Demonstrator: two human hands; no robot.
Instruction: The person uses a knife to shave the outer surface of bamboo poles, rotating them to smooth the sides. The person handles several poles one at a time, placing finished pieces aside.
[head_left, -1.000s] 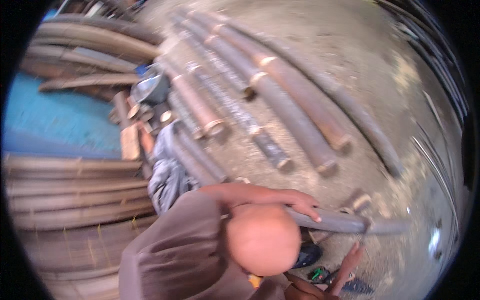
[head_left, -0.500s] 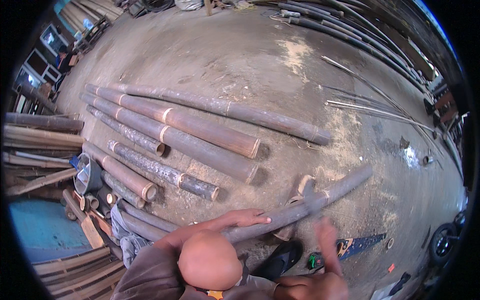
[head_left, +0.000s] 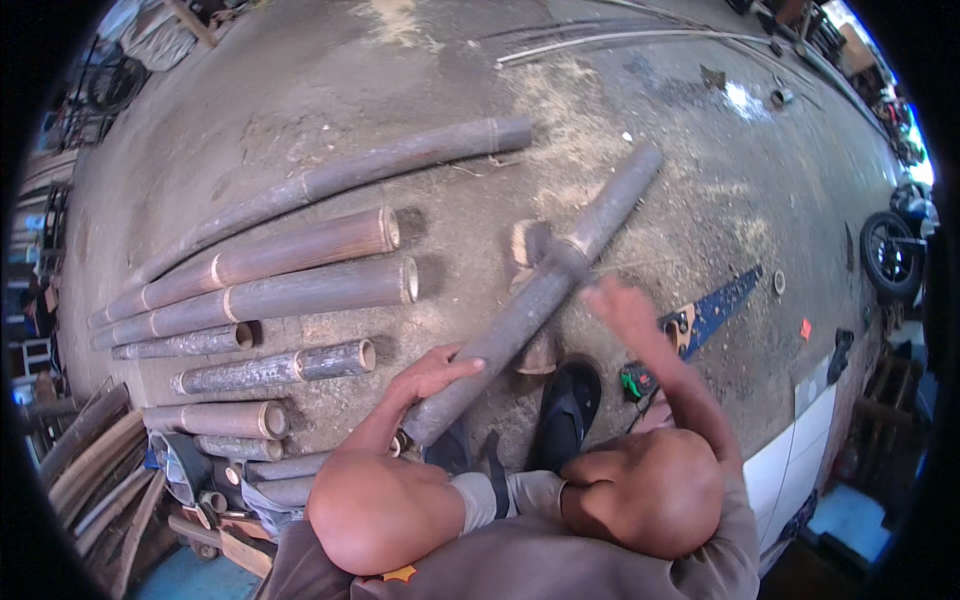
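A grey-brown bamboo pole (head_left: 535,305) lies slantwise in front of me, propped across a short wooden block (head_left: 537,357). My left hand (head_left: 438,372) grips its near end, with the thumb on top. Close to the pole's middle joint, on its right side, is my right hand (head_left: 622,312). Motion smears its fingers, and I cannot make out whether the thin line beside them is something held. Further right on the floor are a handsaw (head_left: 718,308) with a blue blade and a green-and-black tape measure (head_left: 636,381).
Several cut bamboo poles (head_left: 300,285) lie side by side to the left. A bucket (head_left: 180,465) stands near split bamboo (head_left: 100,465). My sandalled foot (head_left: 570,405) is beside the block. A small bamboo ring (head_left: 779,283) and a wheel (head_left: 892,252) are at right.
My view has swung to the right, so the floor poles appear turned. My left hand stays on the bamboo pole. My right hand remains near the pole, now closer to its joint.
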